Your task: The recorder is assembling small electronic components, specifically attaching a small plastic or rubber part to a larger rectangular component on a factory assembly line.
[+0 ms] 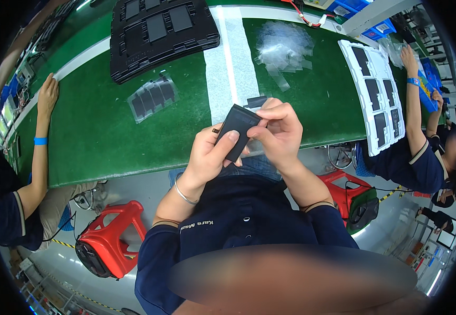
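A flat black rectangular pack, which looks like a battery (237, 126), is held tilted above the near edge of the green table. My left hand (211, 149) is closed around its left side, thumb lying across its face. A small dark tab sticks out beside the left fingers. With thumb and forefinger, my right hand (279, 128) pinches at the pack's upper right corner; whether a thin film is between them I cannot tell. Just beyond the pack is a small black piece (257, 101). Farther left, a clear sheet with black strips (154, 97) lies on the table.
A stack of black trays (165, 52) stands far left on the green table (96, 136). A pale strip (233, 58) crosses the middle, with clear film pieces (283, 47) to its right. A white tray (349, 58) holds several black packs. Co-workers' arms flank both sides.
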### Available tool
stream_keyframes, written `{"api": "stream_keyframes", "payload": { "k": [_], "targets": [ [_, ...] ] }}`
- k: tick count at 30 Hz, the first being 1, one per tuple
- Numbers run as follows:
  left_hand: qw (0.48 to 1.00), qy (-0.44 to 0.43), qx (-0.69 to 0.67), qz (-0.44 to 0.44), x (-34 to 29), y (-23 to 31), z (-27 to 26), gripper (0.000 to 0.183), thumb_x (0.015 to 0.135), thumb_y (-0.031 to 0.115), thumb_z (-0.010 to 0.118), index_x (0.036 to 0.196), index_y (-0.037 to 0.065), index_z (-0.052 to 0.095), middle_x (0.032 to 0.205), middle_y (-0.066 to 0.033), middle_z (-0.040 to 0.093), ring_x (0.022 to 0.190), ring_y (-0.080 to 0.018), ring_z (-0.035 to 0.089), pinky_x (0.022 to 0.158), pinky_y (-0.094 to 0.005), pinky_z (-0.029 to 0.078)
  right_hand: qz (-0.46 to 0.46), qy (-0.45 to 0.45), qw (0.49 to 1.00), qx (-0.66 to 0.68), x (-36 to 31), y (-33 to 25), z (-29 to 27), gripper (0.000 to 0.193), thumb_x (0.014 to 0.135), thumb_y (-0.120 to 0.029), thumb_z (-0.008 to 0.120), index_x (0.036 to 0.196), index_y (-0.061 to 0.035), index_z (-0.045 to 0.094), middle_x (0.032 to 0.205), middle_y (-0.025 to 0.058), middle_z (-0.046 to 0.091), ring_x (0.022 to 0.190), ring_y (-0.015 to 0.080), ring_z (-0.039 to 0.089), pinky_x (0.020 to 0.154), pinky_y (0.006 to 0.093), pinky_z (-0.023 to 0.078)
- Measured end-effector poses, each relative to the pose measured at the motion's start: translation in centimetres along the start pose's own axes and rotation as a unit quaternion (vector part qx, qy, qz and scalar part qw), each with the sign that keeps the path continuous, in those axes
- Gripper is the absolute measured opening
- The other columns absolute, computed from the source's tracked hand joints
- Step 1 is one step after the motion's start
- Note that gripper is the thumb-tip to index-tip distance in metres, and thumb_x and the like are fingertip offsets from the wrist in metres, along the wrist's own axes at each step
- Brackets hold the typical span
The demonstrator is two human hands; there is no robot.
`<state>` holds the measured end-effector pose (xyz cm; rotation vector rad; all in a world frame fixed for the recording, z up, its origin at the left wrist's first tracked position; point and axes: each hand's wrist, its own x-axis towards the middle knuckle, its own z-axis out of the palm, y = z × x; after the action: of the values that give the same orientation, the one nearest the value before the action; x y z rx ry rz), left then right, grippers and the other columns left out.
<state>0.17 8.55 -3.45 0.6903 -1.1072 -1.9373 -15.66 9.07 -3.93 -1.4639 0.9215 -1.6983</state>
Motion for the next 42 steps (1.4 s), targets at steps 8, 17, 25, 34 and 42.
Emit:
{"api": "stream_keyframes", "payload": {
  "k": [8, 17, 25, 34, 42],
  "targets": [
    [0.992, 0.005, 0.111, 0.051, 0.0, 0.0, 0.3, 0.024, 0.092, 0.015, 0.049, 0.097, -0.005, 0.060, 0.071, -0.0052, 0.062, 0.052, -0.0070, 0.053, 0.048, -0.0199, 0.044, 0.321, -0.110, 0.918, 0.204, 2.6, -1.3, -2.0, 0.017, 0.090, -0.017, 0.053, 0.078, -0.0046, 0.057, 0.069, -0.0021, 0.054, 0.061, 0.0042, 0.046, 0.057, 0.0211, 0.037],
    [0.988, 0.030, 0.146, 0.048, -0.1, -0.1, 0.7, 0.023, 0.091, 0.014, 0.049, 0.099, -0.005, 0.059, 0.073, -0.0058, 0.062, 0.054, -0.0077, 0.054, 0.048, -0.0202, 0.044, -0.048, -0.128, 0.963, -0.234, 2.7, -1.6, -1.7, 0.012, 0.082, -0.007, 0.061, 0.072, 0.0001, 0.060, 0.069, 0.0014, 0.057, 0.058, 0.0059, 0.045, 0.049, 0.0223, 0.035],
    [0.993, 0.058, 0.089, 0.049, -0.2, -0.7, 0.6, 0.028, 0.095, 0.020, 0.044, 0.100, -0.004, 0.058, 0.074, -0.0065, 0.063, 0.052, -0.0060, 0.053, 0.045, -0.0178, 0.039, 0.211, -0.094, 0.970, 0.082, 2.6, -1.0, -1.6, 0.011, 0.085, -0.009, 0.061, 0.082, 0.0007, 0.062, 0.071, 0.0020, 0.059, 0.059, 0.0065, 0.049, 0.052, 0.0217, 0.039],
    [0.993, 0.042, 0.108, 0.022, -0.3, 0.0, 0.6, 0.025, 0.094, 0.018, 0.045, 0.096, -0.003, 0.058, 0.073, -0.0071, 0.062, 0.053, -0.0078, 0.055, 0.047, -0.0199, 0.042, 0.082, -0.137, 0.978, -0.133, 3.3, -1.5, -0.9, 0.010, 0.079, -0.007, 0.064, 0.074, 0.0003, 0.061, 0.065, 0.0031, 0.056, 0.056, 0.0066, 0.047, 0.050, 0.0212, 0.036],
    [0.984, 0.005, 0.178, 0.009, -0.3, 1.2, 0.2, 0.017, 0.090, 0.011, 0.050, 0.091, -0.004, 0.057, 0.078, -0.0065, 0.058, 0.059, -0.0100, 0.058, 0.051, -0.0215, 0.045, 0.141, -0.227, 0.949, -0.166, 5.4, -2.6, -0.3, 0.012, 0.079, -0.009, 0.065, 0.072, -0.0008, 0.059, 0.067, 0.0022, 0.055, 0.056, 0.0089, 0.045, 0.052, 0.0231, 0.035]
  ]
}}
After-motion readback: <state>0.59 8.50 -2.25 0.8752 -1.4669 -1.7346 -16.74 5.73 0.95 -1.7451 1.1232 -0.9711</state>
